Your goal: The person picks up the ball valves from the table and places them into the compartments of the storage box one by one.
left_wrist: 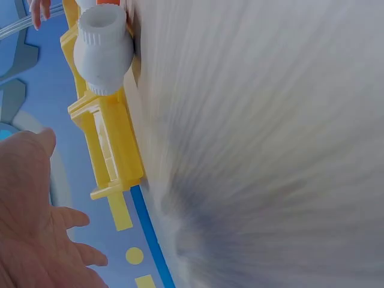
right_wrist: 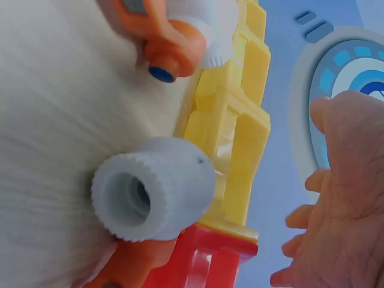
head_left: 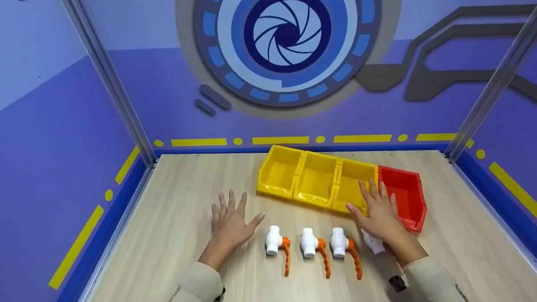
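Note:
On the wooden table stands a row of white ball valves with orange handles: a left valve point(head_left: 273, 240), a second valve point(head_left: 308, 243), a third valve point(head_left: 338, 242) and a right valve point(head_left: 373, 243), partly hidden by the right forearm. My left hand point(head_left: 231, 224) is spread to the left of the row, fingers straight, holding nothing. Over the right valve and the front of the bins reaches my right hand point(head_left: 380, 214), its fingers also spread and holding nothing. In the right wrist view, that right valve point(right_wrist: 156, 189) lies apart from the hand.
Behind the valves, several joined yellow bins point(head_left: 316, 178) form a slanted row, with a red bin point(head_left: 402, 195) at its right end. Printed panels point(head_left: 155, 92) and metal posts point(head_left: 109, 80) enclose the wooden table point(head_left: 184, 176).

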Action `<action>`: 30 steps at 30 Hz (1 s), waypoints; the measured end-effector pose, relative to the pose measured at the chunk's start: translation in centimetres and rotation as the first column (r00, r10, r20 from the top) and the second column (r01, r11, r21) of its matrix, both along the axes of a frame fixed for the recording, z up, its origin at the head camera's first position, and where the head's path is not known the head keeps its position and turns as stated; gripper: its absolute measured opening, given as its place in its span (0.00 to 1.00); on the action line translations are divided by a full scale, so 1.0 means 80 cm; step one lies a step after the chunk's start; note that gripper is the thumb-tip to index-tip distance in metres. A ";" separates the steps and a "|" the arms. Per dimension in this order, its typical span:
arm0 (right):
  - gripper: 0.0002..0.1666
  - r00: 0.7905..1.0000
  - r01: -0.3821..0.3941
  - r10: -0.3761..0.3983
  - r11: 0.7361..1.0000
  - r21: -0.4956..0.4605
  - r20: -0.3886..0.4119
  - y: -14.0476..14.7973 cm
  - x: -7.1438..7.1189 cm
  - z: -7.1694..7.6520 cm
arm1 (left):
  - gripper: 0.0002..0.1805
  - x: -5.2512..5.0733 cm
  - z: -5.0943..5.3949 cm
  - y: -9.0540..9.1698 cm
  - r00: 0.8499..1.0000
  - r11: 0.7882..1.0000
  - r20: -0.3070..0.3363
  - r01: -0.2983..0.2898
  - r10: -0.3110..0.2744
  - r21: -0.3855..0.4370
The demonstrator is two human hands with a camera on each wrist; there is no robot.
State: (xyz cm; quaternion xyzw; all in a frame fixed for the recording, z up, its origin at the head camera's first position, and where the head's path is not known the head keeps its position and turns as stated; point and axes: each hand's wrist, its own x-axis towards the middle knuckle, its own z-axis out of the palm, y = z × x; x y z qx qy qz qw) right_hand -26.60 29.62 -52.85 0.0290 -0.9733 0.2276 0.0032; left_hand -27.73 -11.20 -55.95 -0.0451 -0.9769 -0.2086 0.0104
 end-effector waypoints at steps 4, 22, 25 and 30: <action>0.59 1.000 0.010 -0.010 1.000 -0.006 -0.003 0.004 0.001 0.000 | 0.50 0.000 -0.003 -0.003 1.000 1.000 0.008 0.004 -0.004 0.004; 0.62 0.986 0.158 -0.160 0.986 -0.049 -0.039 0.061 0.011 0.019 | 0.45 0.005 0.003 -0.007 0.998 0.996 0.037 -0.046 0.043 0.074; 0.60 0.973 0.219 -0.221 0.975 -0.040 -0.061 0.078 0.010 0.021 | 0.45 0.008 0.006 -0.007 0.998 0.995 0.043 -0.052 0.049 0.082; 0.60 0.942 0.334 -0.336 0.940 -0.074 -0.020 0.108 0.004 0.017 | 0.44 0.013 0.009 -0.009 0.999 0.997 0.022 -0.044 0.043 0.064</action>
